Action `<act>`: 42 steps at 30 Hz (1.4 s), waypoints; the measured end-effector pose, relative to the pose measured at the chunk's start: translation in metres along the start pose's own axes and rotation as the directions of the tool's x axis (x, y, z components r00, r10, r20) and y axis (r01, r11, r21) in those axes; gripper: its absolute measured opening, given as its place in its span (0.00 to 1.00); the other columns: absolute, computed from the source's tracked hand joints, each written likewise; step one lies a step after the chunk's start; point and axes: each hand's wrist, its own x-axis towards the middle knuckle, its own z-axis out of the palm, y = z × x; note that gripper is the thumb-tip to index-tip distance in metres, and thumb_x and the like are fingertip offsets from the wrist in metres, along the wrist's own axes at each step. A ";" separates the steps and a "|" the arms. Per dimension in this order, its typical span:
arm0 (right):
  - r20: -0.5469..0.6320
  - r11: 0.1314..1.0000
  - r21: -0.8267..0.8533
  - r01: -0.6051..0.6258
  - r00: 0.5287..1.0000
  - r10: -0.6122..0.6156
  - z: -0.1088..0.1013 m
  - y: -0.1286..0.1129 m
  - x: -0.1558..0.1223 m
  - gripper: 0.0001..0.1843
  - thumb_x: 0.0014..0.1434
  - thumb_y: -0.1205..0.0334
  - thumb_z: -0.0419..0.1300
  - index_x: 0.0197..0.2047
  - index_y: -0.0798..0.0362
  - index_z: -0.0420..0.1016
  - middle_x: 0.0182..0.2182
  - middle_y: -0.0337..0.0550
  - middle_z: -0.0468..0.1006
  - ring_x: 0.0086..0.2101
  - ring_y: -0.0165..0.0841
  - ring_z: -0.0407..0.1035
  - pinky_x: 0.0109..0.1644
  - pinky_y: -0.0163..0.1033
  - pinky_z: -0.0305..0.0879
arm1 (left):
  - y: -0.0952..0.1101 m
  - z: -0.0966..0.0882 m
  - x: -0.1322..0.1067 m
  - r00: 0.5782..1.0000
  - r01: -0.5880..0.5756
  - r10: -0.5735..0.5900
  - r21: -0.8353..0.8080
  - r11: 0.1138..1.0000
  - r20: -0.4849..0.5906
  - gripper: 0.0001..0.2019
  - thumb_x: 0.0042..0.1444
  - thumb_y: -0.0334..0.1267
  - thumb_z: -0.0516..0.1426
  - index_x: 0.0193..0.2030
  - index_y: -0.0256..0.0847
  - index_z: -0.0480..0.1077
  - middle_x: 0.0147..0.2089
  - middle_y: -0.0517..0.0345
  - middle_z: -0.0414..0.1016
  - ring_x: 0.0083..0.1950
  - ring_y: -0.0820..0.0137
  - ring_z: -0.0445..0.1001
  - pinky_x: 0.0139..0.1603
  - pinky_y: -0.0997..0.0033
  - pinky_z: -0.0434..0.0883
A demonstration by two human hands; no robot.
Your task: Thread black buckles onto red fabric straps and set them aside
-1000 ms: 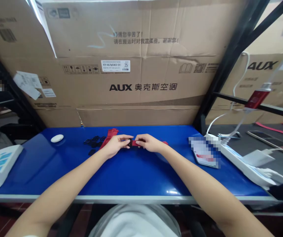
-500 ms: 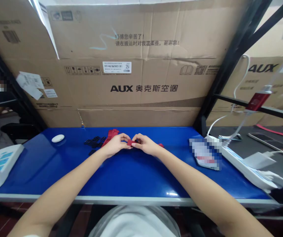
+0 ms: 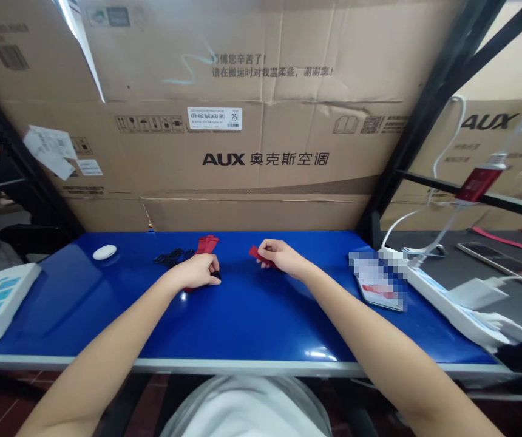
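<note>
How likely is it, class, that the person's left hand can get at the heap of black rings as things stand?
Probably yes: the left hand rests on the blue table right beside the black rings, nothing between them. Its fingers, though, seem curled on a small black piece.

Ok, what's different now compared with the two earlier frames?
The hands have parted. The left hand let go of the red strap and dropped left onto the blue table, fingers curled, a small black piece at its fingertips; whether it grips it is unclear. The right hand kept the strap and drew slightly right. The red strap pile, black buckles and white oval stayed put.
</note>
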 end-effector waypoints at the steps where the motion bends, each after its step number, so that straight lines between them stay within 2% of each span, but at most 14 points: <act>1: 0.047 0.999 -0.049 -0.017 0.999 0.019 0.002 0.000 -0.001 0.11 0.57 0.54 0.59 0.32 0.53 0.66 0.27 0.41 0.76 0.25 0.29 0.67 0.31 0.35 0.61 | 0.002 0.004 0.001 1.000 -0.024 0.024 -0.019 1.000 0.002 0.14 0.36 0.35 0.68 0.32 0.41 0.71 0.30 0.58 0.74 0.33 0.66 0.73 0.32 0.72 0.67; 3: 0.122 0.987 -0.159 -0.015 0.992 0.035 0.005 0.001 -0.003 0.10 0.57 0.56 0.59 0.32 0.53 0.67 0.25 0.40 0.75 0.22 0.28 0.65 0.29 0.34 0.59 | 0.006 0.012 0.004 0.997 -0.072 0.070 -0.099 0.993 -0.025 0.15 0.39 0.35 0.67 0.34 0.41 0.70 0.31 0.59 0.74 0.33 0.67 0.73 0.33 0.71 0.68; 5: 0.158 0.973 -0.231 0.019 0.987 0.018 0.007 0.003 -0.005 0.08 0.57 0.57 0.58 0.33 0.53 0.69 0.24 0.39 0.75 0.23 0.28 0.64 0.28 0.33 0.58 | 0.011 0.020 0.007 0.993 -0.107 0.093 -0.266 0.958 -0.067 0.15 0.43 0.36 0.66 0.37 0.40 0.68 0.31 0.59 0.73 0.32 0.68 0.74 0.34 0.70 0.69; 8: 0.162 0.958 -0.276 0.080 0.986 -0.036 0.009 0.005 -0.005 0.07 0.58 0.58 0.57 0.34 0.53 0.70 0.24 0.38 0.74 0.24 0.28 0.64 0.29 0.33 0.58 | 0.022 0.030 0.011 0.990 -0.143 0.119 -0.581 0.802 -0.078 0.16 0.48 0.42 0.65 0.40 0.38 0.68 0.34 0.57 0.74 0.34 0.68 0.77 0.39 0.66 0.74; 10: 0.158 0.958 -0.267 0.107 0.985 -0.066 0.009 0.004 -0.005 0.07 0.59 0.59 0.56 0.33 0.53 0.69 0.24 0.37 0.73 0.24 0.27 0.63 0.30 0.33 0.58 | 0.030 0.033 0.011 0.988 -0.143 0.139 -0.686 0.714 -0.062 0.19 0.49 0.44 0.65 0.44 0.36 0.71 0.35 0.54 0.76 0.35 0.67 0.78 0.43 0.63 0.74; 14: 0.164 0.964 -0.195 0.180 0.975 -0.149 0.009 -0.003 -0.007 0.09 0.60 0.57 0.56 0.33 0.53 0.68 0.25 0.36 0.71 0.26 0.28 0.63 0.33 0.34 0.58 | 0.037 0.033 0.009 0.989 -0.124 0.142 -0.714 0.689 -0.034 0.25 0.52 0.45 0.65 0.55 0.34 0.72 0.35 0.52 0.79 0.34 0.68 0.78 0.45 0.63 0.74; 17: 0.185 0.960 -0.154 0.233 0.961 -0.203 0.008 -0.008 -0.008 0.10 0.60 0.55 0.56 0.33 0.53 0.69 0.27 0.37 0.71 0.28 0.29 0.63 0.35 0.35 0.59 | 0.034 0.034 0.009 0.984 -0.128 0.177 -0.727 0.675 -0.009 0.26 0.53 0.44 0.65 0.57 0.35 0.71 0.37 0.52 0.80 0.34 0.69 0.77 0.44 0.64 0.74; 21: 0.165 0.964 -0.118 0.237 0.962 -0.216 0.010 -0.010 -0.007 0.10 0.59 0.54 0.58 0.34 0.54 0.70 0.30 0.38 0.71 0.31 0.30 0.63 0.38 0.35 0.60 | 0.031 0.039 0.012 0.982 -0.121 0.188 -0.806 0.580 -0.012 0.24 0.49 0.41 0.67 0.52 0.35 0.72 0.37 0.52 0.79 0.35 0.67 0.79 0.42 0.66 0.74; 25: 0.044 0.969 0.123 0.214 0.974 -0.221 0.020 -0.010 -0.007 0.14 0.56 0.55 0.61 0.44 0.50 0.69 0.37 0.39 0.71 0.36 0.31 0.65 0.43 0.36 0.63 | 0.036 0.043 0.013 0.992 -0.082 0.124 -0.884 0.460 -0.027 0.20 0.43 0.38 0.70 0.41 0.35 0.70 0.34 0.54 0.78 0.35 0.69 0.79 0.42 0.69 0.73; 27: 0.030 0.963 0.151 0.223 0.973 -0.230 0.026 -0.011 -0.008 0.16 0.56 0.55 0.62 0.46 0.49 0.69 0.39 0.40 0.71 0.37 0.31 0.66 0.44 0.37 0.63 | 0.042 0.045 0.012 0.997 -0.054 0.081 -0.895 0.443 -0.021 0.19 0.41 0.36 0.71 0.39 0.34 0.71 0.34 0.55 0.78 0.35 0.70 0.78 0.44 0.68 0.73; 30: 0.027 0.972 0.067 0.226 0.973 -0.228 0.031 -0.013 -0.007 0.10 0.55 0.54 0.62 0.37 0.51 0.73 0.40 0.42 0.70 0.37 0.32 0.66 0.44 0.39 0.63 | 0.047 0.047 0.010 0.998 -0.040 0.065 -0.881 0.471 -0.011 0.17 0.40 0.35 0.70 0.37 0.33 0.73 0.36 0.54 0.79 0.37 0.70 0.77 0.46 0.65 0.74; 34: 0.004 0.969 0.049 0.244 0.970 -0.244 0.025 -0.016 -0.004 0.07 0.54 0.59 0.60 0.28 0.53 0.70 0.40 0.43 0.70 0.43 0.35 0.66 0.50 0.41 0.62 | 0.046 0.049 0.012 0.997 -0.069 0.016 -0.778 0.625 -0.076 0.13 0.43 0.35 0.68 0.35 0.33 0.75 0.32 0.54 0.79 0.35 0.67 0.78 0.45 0.62 0.75; 39: 0.003 0.914 -0.365 0.178 0.982 -0.190 0.018 -0.013 -0.003 0.05 0.50 0.66 0.58 0.24 0.53 0.67 0.33 0.40 0.67 0.34 0.32 0.64 0.43 0.38 0.60 | 0.042 0.051 0.014 0.978 -0.135 0.009 -0.592 0.795 -0.211 0.11 0.47 0.31 0.64 0.39 0.35 0.76 0.33 0.51 0.80 0.33 0.65 0.80 0.41 0.63 0.77; 42: -0.034 0.882 -0.445 0.153 0.982 -0.187 0.022 -0.009 -0.003 0.05 0.51 0.66 0.58 0.25 0.53 0.66 0.32 0.39 0.66 0.31 0.30 0.62 0.39 0.37 0.59 | 0.043 0.053 0.012 0.972 -0.156 0.029 -0.542 0.826 -0.235 0.10 0.49 0.31 0.63 0.40 0.35 0.76 0.35 0.50 0.80 0.35 0.63 0.80 0.42 0.63 0.77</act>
